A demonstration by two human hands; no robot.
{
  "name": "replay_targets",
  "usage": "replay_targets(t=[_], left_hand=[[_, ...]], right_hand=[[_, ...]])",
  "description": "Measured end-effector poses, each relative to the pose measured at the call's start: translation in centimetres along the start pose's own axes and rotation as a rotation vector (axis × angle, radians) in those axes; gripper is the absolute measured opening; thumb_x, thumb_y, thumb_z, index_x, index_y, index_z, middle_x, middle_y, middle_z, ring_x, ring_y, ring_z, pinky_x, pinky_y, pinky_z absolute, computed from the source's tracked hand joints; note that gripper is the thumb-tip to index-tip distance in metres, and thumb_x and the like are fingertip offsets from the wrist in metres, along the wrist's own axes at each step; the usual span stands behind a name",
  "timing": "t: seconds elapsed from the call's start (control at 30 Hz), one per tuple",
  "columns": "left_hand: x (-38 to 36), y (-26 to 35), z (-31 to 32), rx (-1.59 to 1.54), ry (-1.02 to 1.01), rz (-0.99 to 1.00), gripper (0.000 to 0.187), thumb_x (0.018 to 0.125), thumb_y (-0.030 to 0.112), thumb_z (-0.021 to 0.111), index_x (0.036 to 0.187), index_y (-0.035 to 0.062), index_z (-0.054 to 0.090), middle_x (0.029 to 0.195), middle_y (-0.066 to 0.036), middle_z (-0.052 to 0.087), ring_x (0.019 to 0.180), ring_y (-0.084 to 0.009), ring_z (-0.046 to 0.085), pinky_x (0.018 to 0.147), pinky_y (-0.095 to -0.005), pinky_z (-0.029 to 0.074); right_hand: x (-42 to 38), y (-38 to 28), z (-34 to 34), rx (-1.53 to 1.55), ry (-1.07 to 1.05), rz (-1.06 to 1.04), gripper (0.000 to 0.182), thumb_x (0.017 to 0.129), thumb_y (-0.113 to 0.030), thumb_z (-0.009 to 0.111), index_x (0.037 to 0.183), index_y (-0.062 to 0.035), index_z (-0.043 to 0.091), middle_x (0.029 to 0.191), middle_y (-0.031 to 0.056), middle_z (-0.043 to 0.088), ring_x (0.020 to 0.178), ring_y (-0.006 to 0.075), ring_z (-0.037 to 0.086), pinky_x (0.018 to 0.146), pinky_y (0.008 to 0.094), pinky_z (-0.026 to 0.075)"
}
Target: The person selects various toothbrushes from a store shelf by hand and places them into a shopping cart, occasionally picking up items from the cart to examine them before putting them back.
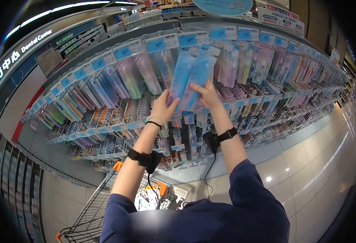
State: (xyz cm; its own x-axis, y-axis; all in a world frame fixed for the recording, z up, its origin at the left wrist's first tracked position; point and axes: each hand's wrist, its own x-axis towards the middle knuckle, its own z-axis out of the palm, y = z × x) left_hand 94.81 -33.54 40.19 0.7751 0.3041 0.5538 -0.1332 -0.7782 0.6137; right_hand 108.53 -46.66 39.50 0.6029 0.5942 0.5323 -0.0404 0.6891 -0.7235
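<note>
My left hand [160, 107] grips the lower left edge of a blue and lilac toothbrush pack [180, 73], thumb across its front. Closed on a second, similar toothbrush pack [202, 67] is my right hand [207, 95], its thumb pressed on the front. The two packs are tilted and side by side in front of the rack, their edges overlapping or touching. Blue brushes show through the clear fronts. Behind them, more packaged toothbrushes [128, 77] hang from hooks below blue price tags [187, 39].
The display rack [85, 131] curves across the view in several tiers. A wire shopping cart [89, 212] with orange corners stands at the lower left, with white items inside. Tiled floor [303, 162] lies to the right. Black straps with cables sit on both forearms.
</note>
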Motion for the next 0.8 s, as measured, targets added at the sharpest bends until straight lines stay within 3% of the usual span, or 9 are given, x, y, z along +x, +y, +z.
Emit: replay_targets(t=[0.07,0.13,0.23,0.4,0.5,0.6,0.67,0.7,0.8], left_hand=[[1.0,0.2,1.2,-0.064,-0.1,-0.05,0.033,0.081,0.02,0.056,0.106,-0.0012,0.052,0.085,-0.012,0.062,0.077,-0.0144,0.06,0.064,-0.0255,0.046],[1.1,0.2,2.2,-0.056,0.082,-0.099,0.022,0.078,0.018,0.056,0.089,-0.0006,0.058,0.069,-0.015,0.061,0.065,-0.0234,0.061,0.059,-0.0319,0.044],[2.2,-0.2,3.6,-0.209,0.146,-0.055,0.021,0.079,0.017,0.056,0.091,-0.0006,0.058,0.069,-0.015,0.061,0.061,-0.0228,0.06,0.057,-0.0295,0.044],[4.0,-0.6,4.3,-0.24,0.087,-0.202,0.021,0.08,0.018,0.056,0.09,-0.0006,0.058,0.063,-0.011,0.06,0.056,-0.0196,0.058,0.054,-0.0283,0.043],[4.4,-0.5,4.4,-0.128,0.064,-0.3,0.027,0.078,0.021,0.057,0.094,-0.0003,0.057,0.069,-0.012,0.062,0.062,-0.0211,0.06,0.058,-0.0298,0.045],[3.6,-0.9,4.6,-0.083,0.091,-0.352,0.043,0.075,0.025,0.06,0.109,0.0003,0.049,0.088,-0.017,0.061,0.08,-0.0268,0.06,0.072,-0.033,0.046],[1.9,-1.6,4.5,0.032,-0.021,-0.141,0.064,0.076,0.031,0.06,0.126,0.003,0.03,0.111,-0.022,0.05,0.102,-0.0293,0.051,0.078,-0.035,0.044],[0.7,-1.9,4.5,-0.026,-0.037,-0.194,0.066,0.072,0.023,0.063,0.125,0.0008,0.03,0.116,-0.022,0.045,0.107,-0.0345,0.046,0.089,-0.0369,0.037],[-4.8,-0.9,2.3,-0.231,-0.097,-0.127,0.058,0.075,0.019,0.061,0.123,0.0017,0.033,0.115,-0.02,0.046,0.105,-0.0311,0.048,0.087,-0.035,0.038]], right_hand=[[-0.2,0.1,-0.4,-0.035,0.013,-0.022,0.025,0.076,-0.003,0.059,0.1,0.0009,0.053,0.095,0.0066,0.059,0.084,0.0156,0.057,0.074,0.0302,0.047],[-0.9,-0.1,-0.8,-0.239,0.132,-0.044,0.025,0.078,-0.003,0.057,0.101,0.0015,0.051,0.093,0.0081,0.059,0.084,0.0157,0.057,0.075,0.0297,0.046],[-2.1,-0.7,-1.3,-0.205,0.269,-0.13,0.024,0.08,-0.004,0.054,0.102,0.0025,0.049,0.09,0.0103,0.06,0.082,0.0169,0.059,0.072,0.03,0.047],[-3.7,-3.4,-1.5,-0.293,0.193,-0.091,0.02,0.081,-0.005,0.053,0.099,0.0042,0.049,0.087,0.0127,0.059,0.076,0.0197,0.062,0.065,0.0296,0.05],[-2.9,-4.3,-1.2,-0.402,0.098,-0.051,0.022,0.081,-0.008,0.055,0.097,0.0057,0.049,0.086,0.0133,0.059,0.071,0.0213,0.063,0.059,0.029,0.051],[-1.2,-4.9,-0.2,-0.451,0.076,0.043,0.025,0.08,-0.01,0.057,0.096,0.0067,0.049,0.084,0.0133,0.059,0.066,0.0221,0.063,0.055,0.0288,0.051],[-0.4,-4.9,0.6,-0.451,0.069,0.108,0.026,0.08,-0.011,0.059,0.095,0.0071,0.049,0.084,0.0132,0.059,0.064,0.0223,0.063,0.052,0.0288,0.051],[-0.1,-4.8,1.1,-0.435,0.072,0.12,0.025,0.079,-0.011,0.059,0.094,0.0068,0.05,0.084,0.013,0.059,0.062,0.0217,0.063,0.051,0.0289,0.051],[1.1,-3.8,1.1,-0.376,0.083,0.192,0.028,0.079,-0.015,0.06,0.095,0.0066,0.051,0.085,0.0136,0.059,0.066,0.0218,0.063,0.053,0.0297,0.051]])
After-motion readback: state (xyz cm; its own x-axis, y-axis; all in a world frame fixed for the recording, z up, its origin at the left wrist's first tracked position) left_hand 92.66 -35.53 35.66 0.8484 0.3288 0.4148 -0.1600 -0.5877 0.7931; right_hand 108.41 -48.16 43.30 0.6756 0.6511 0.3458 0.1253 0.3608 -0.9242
